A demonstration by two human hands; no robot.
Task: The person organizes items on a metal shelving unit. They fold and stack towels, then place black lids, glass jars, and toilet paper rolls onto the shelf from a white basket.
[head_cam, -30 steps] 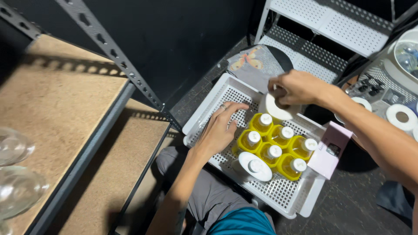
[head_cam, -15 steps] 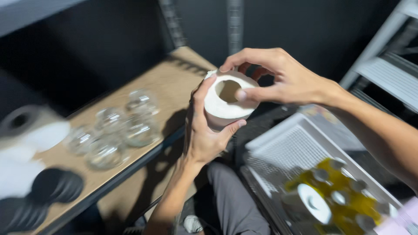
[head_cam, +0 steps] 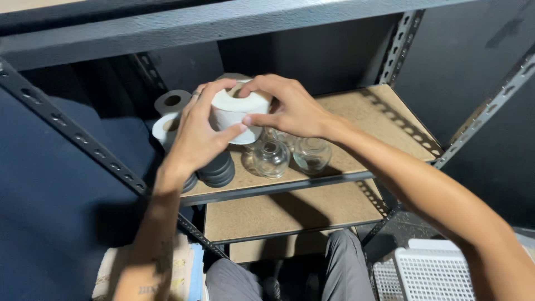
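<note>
Both the left hand (head_cam: 198,136) and right hand (head_cam: 287,108) grip a white tape roll (head_cam: 238,114). It is not yet set down; other rolls (head_cam: 167,125) and glass jars (head_cam: 270,158) sit on the shelf (head_cam: 384,120) just beneath.

A dark metal shelving unit (head_cam: 356,178) with perforated uprights carries particleboard shelves (head_cam: 384,114) against a black wall (head_cam: 462,61); the floor below lies in shadow.

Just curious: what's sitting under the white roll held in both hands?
Under the white roll, the shelf board carries clear glass jars and a stack of dark discs. The left hand covers part of the stack.
</note>
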